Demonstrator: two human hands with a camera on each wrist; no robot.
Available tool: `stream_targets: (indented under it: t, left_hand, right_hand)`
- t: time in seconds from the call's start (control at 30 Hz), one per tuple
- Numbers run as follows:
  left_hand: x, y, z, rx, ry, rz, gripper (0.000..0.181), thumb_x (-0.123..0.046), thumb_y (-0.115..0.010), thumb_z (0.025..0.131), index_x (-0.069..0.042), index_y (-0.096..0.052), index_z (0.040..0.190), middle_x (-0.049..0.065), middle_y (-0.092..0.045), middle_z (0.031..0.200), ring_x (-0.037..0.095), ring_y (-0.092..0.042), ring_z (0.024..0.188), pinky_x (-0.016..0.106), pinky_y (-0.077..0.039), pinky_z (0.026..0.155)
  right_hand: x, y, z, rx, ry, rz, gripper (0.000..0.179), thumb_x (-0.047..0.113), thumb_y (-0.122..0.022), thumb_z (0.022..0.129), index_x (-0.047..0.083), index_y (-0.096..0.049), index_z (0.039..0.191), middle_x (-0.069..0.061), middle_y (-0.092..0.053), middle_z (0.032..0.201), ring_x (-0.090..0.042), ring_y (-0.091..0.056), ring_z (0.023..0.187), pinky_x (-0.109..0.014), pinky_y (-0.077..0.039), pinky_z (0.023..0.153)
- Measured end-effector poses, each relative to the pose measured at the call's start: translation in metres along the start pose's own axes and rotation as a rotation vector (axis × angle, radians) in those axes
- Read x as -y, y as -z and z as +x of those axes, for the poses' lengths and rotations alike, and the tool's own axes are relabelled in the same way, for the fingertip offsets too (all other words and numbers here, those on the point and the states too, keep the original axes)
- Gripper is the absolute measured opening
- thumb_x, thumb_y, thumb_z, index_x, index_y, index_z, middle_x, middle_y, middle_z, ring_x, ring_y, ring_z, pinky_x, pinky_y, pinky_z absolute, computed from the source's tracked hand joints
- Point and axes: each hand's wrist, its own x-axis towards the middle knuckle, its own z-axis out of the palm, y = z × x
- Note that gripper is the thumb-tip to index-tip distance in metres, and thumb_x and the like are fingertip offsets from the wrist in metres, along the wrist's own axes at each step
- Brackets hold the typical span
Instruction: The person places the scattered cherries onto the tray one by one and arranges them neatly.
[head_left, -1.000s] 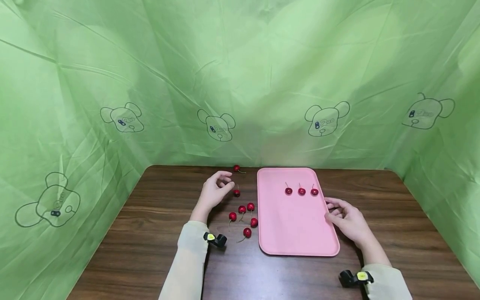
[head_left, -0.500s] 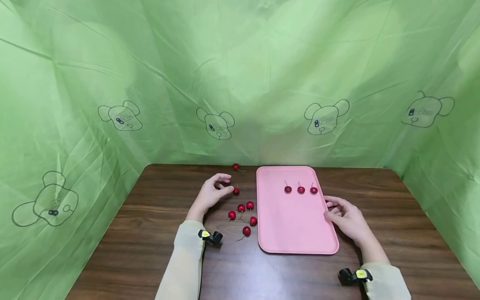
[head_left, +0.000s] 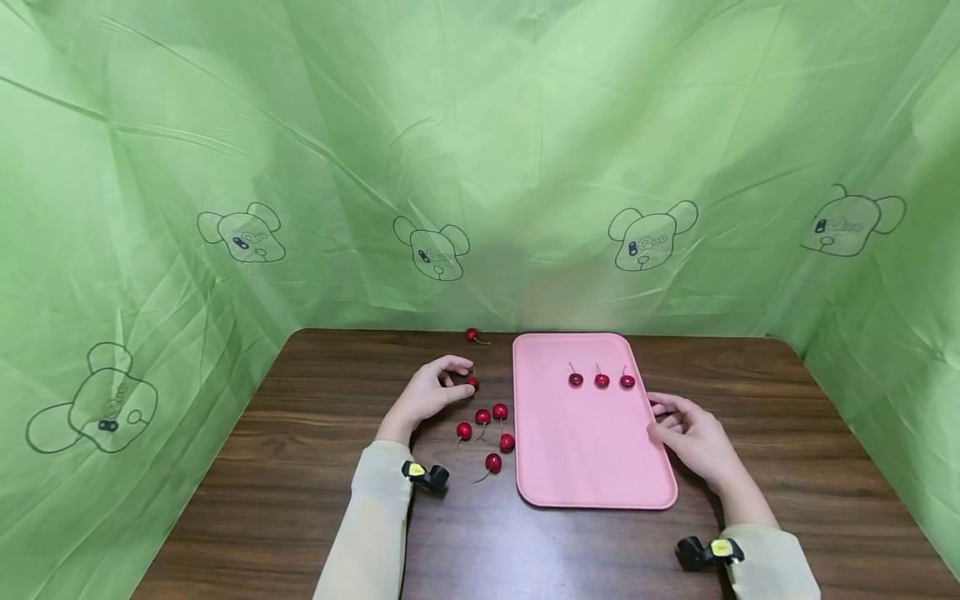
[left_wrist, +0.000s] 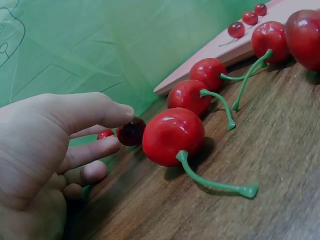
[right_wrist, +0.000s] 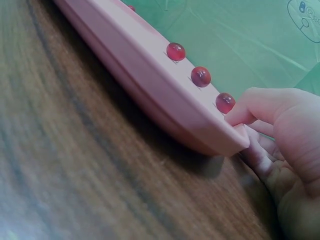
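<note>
My left hand (head_left: 431,392) is at the left of the tray, its thumb and index finger closing round a dark red cherry (left_wrist: 131,131). In the left wrist view the thumb tip lies against that cherry. My right hand (head_left: 693,437) pinches the right rim of a pink tray (head_left: 592,458), thumb on top and fingers beneath, as the right wrist view shows. Three cherries stand in a row across the upper part of the tray, stems pointing away; the middle one (head_left: 602,381) is evenly spaced between the others.
Several red cherries with green stems lie loose between the left forearm and the tray, the nearest one (head_left: 492,462) close to the tray's left edge. Another cherry (head_left: 472,334) sits at the table's back edge. Green cloth (head_left: 495,167) hangs behind the wooden table (head_left: 300,400).
My left hand has come slightly nearer and its thumb and index finger have closed in on the dark cherry. The right hand and the tray stay put.
</note>
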Motion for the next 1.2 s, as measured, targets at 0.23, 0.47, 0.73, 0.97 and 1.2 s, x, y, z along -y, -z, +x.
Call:
stream_targets:
  t: [0.23, 0.47, 0.73, 0.97, 1.2]
  left_hand:
    - [0.0000, 0.0000, 0.0001, 0.006, 0.007, 0.050, 0.037, -0.012, -0.087, 0.093, -0.010, -0.077, 0.129, 0.006, -0.076, 0.121, 0.020, -0.059, 0.092, 0.038, -0.048, 0.086]
    - [-0.0036, -0.0002, -0.0011, 0.003, 0.011, 0.102, 0.034, -0.016, -0.087, 0.093, -0.013, -0.079, 0.125, 0.003, -0.075, 0.116, 0.019, -0.059, 0.091, 0.037, -0.048, 0.083]
    - [-0.0027, -0.0008, 0.0000, 0.010, 0.002, 0.142, 0.030, -0.015, -0.086, 0.094, -0.017, -0.080, 0.123, 0.001, -0.074, 0.114, 0.019, -0.058, 0.090, 0.038, -0.048, 0.082]
    - [-0.0020, -0.0016, 0.0002, 0.004, -0.001, 0.150, 0.024, -0.015, -0.086, 0.094, -0.019, -0.081, 0.118, 0.000, -0.074, 0.113, 0.019, -0.057, 0.088, 0.038, -0.047, 0.082]
    - [-0.0048, -0.0013, -0.0004, 0.025, -0.014, 0.171, 0.025, -0.017, -0.088, 0.093, -0.019, -0.081, 0.117, 0.001, -0.073, 0.114, 0.020, -0.057, 0.092, 0.039, -0.047, 0.085]
  right_hand:
    - [0.0005, 0.0000, -0.0002, 0.003, -0.012, -0.003, 0.052, 0.011, -0.079, 0.100, 0.000, -0.063, 0.148, -0.018, -0.069, 0.123, -0.012, -0.067, 0.091, -0.023, -0.056, 0.076]
    - [0.0016, 0.0004, -0.0001, 0.004, -0.012, -0.005, 0.052, 0.011, -0.079, 0.100, 0.000, -0.063, 0.148, -0.018, -0.069, 0.123, -0.012, -0.067, 0.091, -0.022, -0.055, 0.076]
    - [0.0015, 0.0001, -0.0002, 0.001, -0.020, -0.022, 0.053, 0.012, -0.079, 0.100, 0.001, -0.063, 0.148, -0.017, -0.069, 0.124, -0.012, -0.066, 0.092, -0.022, -0.055, 0.076]
    - [0.0019, 0.0003, -0.0004, 0.000, -0.011, -0.010, 0.052, 0.011, -0.079, 0.099, 0.001, -0.063, 0.148, -0.018, -0.069, 0.123, -0.012, -0.066, 0.091, -0.022, -0.055, 0.076]
    - [0.0022, 0.0003, -0.0007, -0.001, -0.009, -0.001, 0.052, 0.011, -0.079, 0.099, 0.000, -0.063, 0.147, -0.018, -0.069, 0.122, -0.012, -0.066, 0.091, -0.022, -0.054, 0.076]
